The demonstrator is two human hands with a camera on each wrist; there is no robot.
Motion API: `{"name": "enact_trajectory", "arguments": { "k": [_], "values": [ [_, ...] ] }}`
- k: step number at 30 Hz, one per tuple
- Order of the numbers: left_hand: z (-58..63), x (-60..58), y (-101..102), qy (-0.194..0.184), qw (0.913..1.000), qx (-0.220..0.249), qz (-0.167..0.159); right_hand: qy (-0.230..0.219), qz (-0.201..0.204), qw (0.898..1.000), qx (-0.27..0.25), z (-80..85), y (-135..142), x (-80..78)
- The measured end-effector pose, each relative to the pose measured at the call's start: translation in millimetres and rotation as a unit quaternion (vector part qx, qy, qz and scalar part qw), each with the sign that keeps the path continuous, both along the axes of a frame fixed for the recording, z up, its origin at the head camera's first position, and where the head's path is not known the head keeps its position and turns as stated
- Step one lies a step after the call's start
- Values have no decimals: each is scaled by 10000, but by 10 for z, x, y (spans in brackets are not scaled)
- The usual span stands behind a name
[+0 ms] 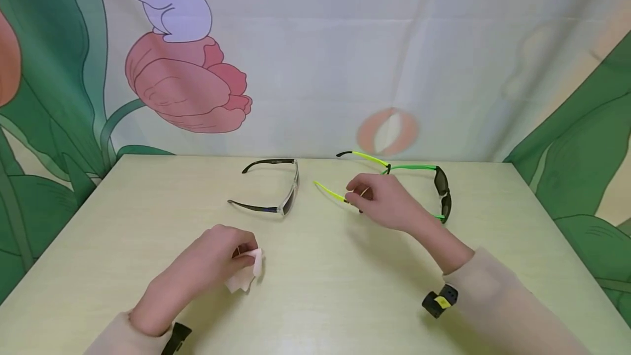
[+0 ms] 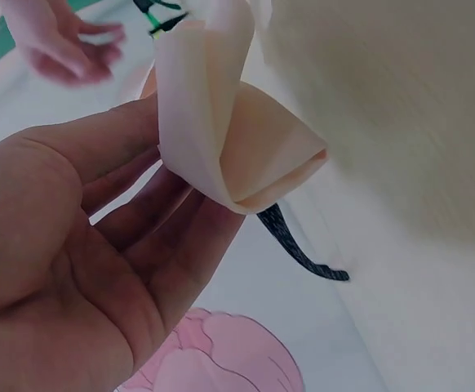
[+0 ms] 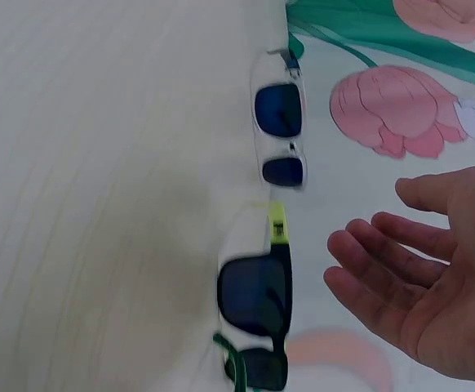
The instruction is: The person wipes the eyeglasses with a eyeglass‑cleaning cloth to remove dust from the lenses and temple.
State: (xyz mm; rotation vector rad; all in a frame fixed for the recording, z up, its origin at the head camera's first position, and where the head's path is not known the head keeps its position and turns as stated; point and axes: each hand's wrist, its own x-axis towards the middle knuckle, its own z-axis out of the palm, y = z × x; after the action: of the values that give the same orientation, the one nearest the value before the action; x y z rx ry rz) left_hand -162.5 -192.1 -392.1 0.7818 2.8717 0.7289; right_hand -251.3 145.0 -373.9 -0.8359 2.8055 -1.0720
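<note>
My left hand (image 1: pixel 214 259) pinches a folded pale pink cloth (image 1: pixel 241 279) over the front left of the table. In the left wrist view the cloth (image 2: pixel 195 110) stands up in folds from the thumb and fingertips. My right hand (image 1: pixel 389 204) hovers by the sunglasses with yellow arms (image 1: pixel 370 159), hiding much of them in the head view. Its fingers are loosely bent and hold nothing, as the right wrist view shows. Sunglasses with a clear frame and black arms (image 1: pixel 256 207) lie to the left, arms unfolded. Green-armed sunglasses (image 1: pixel 442 182) lie to the right, partly behind my right forearm.
The pale wooden table (image 1: pixel 315 300) ends at a printed curtain (image 1: pixel 305 70) just behind the sunglasses. Small black devices sit at the left wrist (image 1: pixel 176 338) and the right wrist (image 1: pixel 440 301).
</note>
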Motion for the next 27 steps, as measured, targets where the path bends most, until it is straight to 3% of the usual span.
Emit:
{"name": "enact_trajectory", "arguments": {
  "k": [8,15,23,27],
  "values": [
    [19,-56,-202,153,9994,-28,303,238,-440,9987,129,43,578,110],
    [25,-65,-389,453,9961,-320,685,26,-810,9965,218,11,924,273],
    [-79,-71,-507,973,9774,-1263,1389,294,-1094,9930,339,-32,1192,439],
    [-123,-89,-566,743,9804,-1156,1412,267,-1163,9921,394,-42,1259,478]
  ]
}}
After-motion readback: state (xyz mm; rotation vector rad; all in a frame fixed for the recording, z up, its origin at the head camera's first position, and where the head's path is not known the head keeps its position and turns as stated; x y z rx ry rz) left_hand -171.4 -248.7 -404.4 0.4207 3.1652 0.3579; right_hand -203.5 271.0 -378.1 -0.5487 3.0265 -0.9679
